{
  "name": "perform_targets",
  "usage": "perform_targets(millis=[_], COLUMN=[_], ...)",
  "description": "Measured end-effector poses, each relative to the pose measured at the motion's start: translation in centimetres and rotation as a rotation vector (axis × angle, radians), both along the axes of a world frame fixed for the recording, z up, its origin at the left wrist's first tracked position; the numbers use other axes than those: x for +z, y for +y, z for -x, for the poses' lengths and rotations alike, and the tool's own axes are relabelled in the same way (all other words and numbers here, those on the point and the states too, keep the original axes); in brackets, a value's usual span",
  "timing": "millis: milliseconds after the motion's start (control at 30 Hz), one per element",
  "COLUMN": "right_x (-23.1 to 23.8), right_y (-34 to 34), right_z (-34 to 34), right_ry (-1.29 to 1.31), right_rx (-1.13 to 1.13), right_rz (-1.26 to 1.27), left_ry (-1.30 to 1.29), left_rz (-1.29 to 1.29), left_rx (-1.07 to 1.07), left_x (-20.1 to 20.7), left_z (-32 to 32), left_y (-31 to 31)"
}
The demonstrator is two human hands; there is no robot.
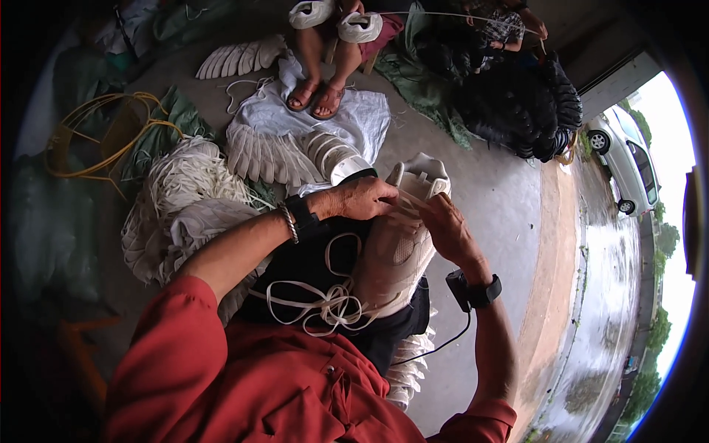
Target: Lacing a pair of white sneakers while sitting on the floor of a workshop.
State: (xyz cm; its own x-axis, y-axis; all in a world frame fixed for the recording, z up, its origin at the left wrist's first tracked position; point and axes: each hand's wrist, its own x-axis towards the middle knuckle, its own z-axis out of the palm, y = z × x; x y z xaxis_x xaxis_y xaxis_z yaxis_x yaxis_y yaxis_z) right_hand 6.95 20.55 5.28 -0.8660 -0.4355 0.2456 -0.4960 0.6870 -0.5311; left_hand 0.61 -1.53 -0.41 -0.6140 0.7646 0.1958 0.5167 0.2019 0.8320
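White sneaker point(391, 277) rests toe toward me on my lap point(304, 258), which presumably steadies it. This frees my left hand point(362, 198) and right hand point(449, 230), both pinching white shoelace point(411, 200) above it.

The shoe point(391, 269) is off-white — the shirt point(273, 384), red.

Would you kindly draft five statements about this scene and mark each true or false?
1. The left hand and right hand both pinch lace at the pale shoe. True.
2. Loops of loose lace lie on dark cloth. True.
3. The person opposite wears black boots. False: the person wears brown sandals.
4. A pale car stands outdoors. True.
5. The black pile fills the lower left. False: it lies upper right.
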Motion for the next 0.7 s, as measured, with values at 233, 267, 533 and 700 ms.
perform_targets(millis=[233,267,533,700], right_x=[-0.4,-0.6,-1.6,-1.1], right_y=[1.6,1.8,3.3,3.5], right_z=[0.0,0.1,-0.1,0.1], right_ry=[-0.113,-0.194,-0.773,-0.62], right_rx=[-0.032,-0.072,-0.338,-0.276], right_rz=[-0.017,0.041,0.999,0.962], left_ry=[-0.061,-0.041,0.058,0.051], left_rz=[-0.23,-0.236,-0.068,-0.233], left_rx=[0.102,0.132,0.167,0.25], left_x=[-0.5,-0.6,0.2,0.9], left_z=[-0.7,-0.7,-0.8,-1.1], left_y=[0.5,0.7,0.2,0.9])
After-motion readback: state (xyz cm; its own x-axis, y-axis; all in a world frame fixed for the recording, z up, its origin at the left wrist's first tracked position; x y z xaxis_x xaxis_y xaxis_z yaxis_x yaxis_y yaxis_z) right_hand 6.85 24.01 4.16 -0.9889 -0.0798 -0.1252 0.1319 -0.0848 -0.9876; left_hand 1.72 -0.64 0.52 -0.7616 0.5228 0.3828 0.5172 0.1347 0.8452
